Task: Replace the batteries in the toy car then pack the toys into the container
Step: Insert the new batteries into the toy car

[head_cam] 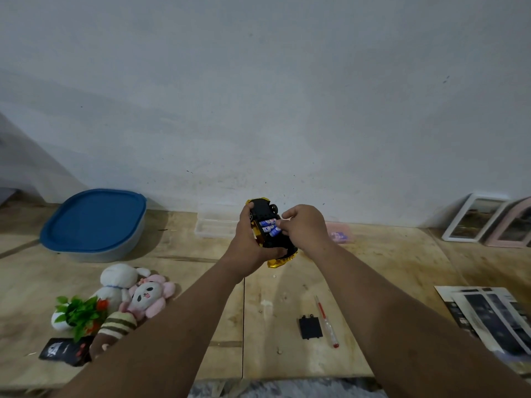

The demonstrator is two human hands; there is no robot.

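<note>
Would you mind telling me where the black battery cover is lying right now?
In the head view, the black battery cover lies on the wooden table, right of centre, just left of the screwdriver.

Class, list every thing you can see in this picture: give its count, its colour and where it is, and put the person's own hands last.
toy car: 1, gold and black, upside down, held above the table
batteries: 3 visible, blue and white, in the car's open compartment
battery cover: 1, black, on the table, right of centre
screwdriver: 1, clear with red, beside the cover
container: 1, blue lid on, far left
plush toys: 3, white, pink, brown-striped, near left
plant: 1, green in white pot, by the plush toys
clear box: 1, by the wall
pink box: 1, behind the right hand
picture frames: 2, white and pink, far right
photos: several, dark, right edge
left hand: grips the car
right hand: fingertips on the batteries
</note>
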